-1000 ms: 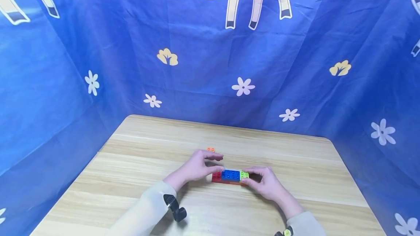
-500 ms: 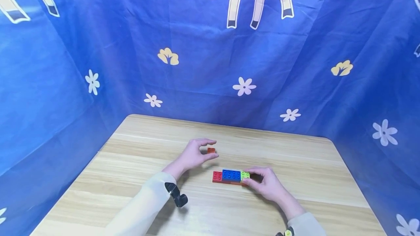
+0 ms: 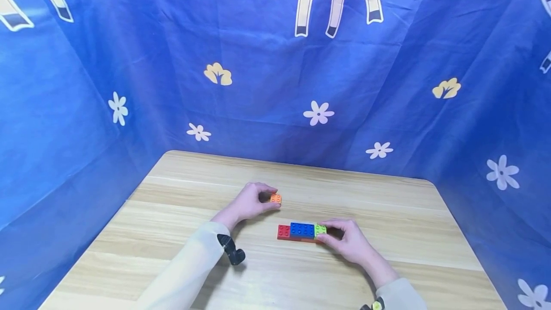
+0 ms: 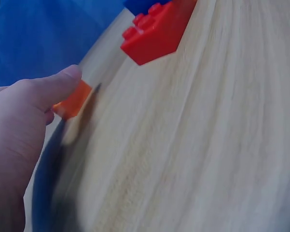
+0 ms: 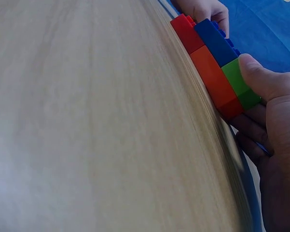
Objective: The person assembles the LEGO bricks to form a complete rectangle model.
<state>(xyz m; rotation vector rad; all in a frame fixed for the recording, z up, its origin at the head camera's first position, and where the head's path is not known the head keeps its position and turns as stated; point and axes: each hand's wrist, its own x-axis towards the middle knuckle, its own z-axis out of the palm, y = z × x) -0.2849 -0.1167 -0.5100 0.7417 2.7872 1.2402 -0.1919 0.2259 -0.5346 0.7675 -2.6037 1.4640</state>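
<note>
My left hand (image 3: pixel 249 201) pinches a small orange brick (image 3: pixel 276 198) between thumb and fingers, toward the back of the table. In the left wrist view the thumb partly covers this orange brick (image 4: pixel 73 100). With thumb and fingers, my right hand (image 3: pixel 346 239) grips the light green brick (image 3: pixel 320 229) at the right end of a joined row of bricks. A blue brick (image 3: pixel 302 229) sits beside the green one on the upper layer. Below them are a red brick (image 3: pixel 283 232), its studs showing at the left end, and a long orange-red brick (image 5: pixel 214 79).
The bricks are on a light wood-grain table (image 3: pixel 193 176) with rounded far corners. A blue cloth (image 3: pixel 267 99) with printed animals and flowers hangs around its back and sides. Each wrist wears a black camera mount, the left mount (image 3: pixel 231 249) standing out over the table.
My left hand has left the row of bricks, moved back to the small orange brick and closed its thumb and fingers on it. My right hand has stayed on the green brick.
</note>
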